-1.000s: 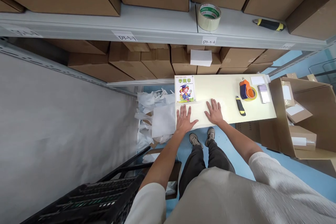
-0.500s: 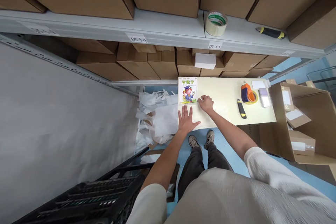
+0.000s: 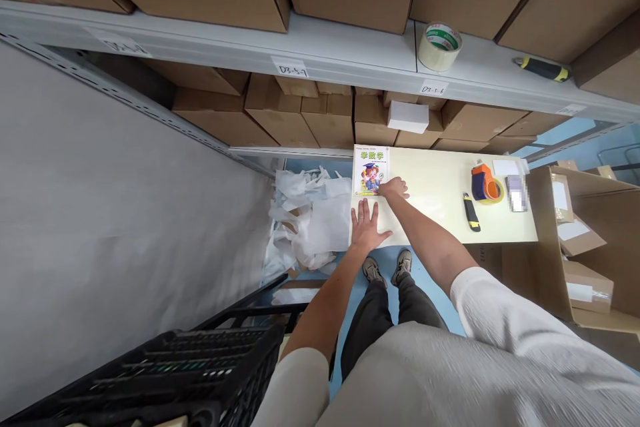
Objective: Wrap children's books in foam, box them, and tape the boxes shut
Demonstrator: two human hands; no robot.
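1. Left hand (image 3: 367,227): the fingers are spread flat and nothing is gripped. The palm is pressed on the smooth, pale-yellow table (image 3: 430,167) near its front left corner.
2. Right hand (image 3: 395,187): the fingers are bent at the lower right corner of the booklet (image 3: 370,170). Contact is seen, but a grasp cannot be confirmed.
3. Booklet: flat and rectangular with a glossy cartoon cover, laid at the table's far left corner, just beyond the left hand.
4. Crumpled white wrapping sheets (image 3: 310,220) are heaped left of the table.
5. An orange tape dispenser (image 3: 484,181) and a black-yellow utility knife (image 3: 470,211) lie well to the right.
6. A black lattice crate (image 3: 175,373) is cut off by the lower edge.
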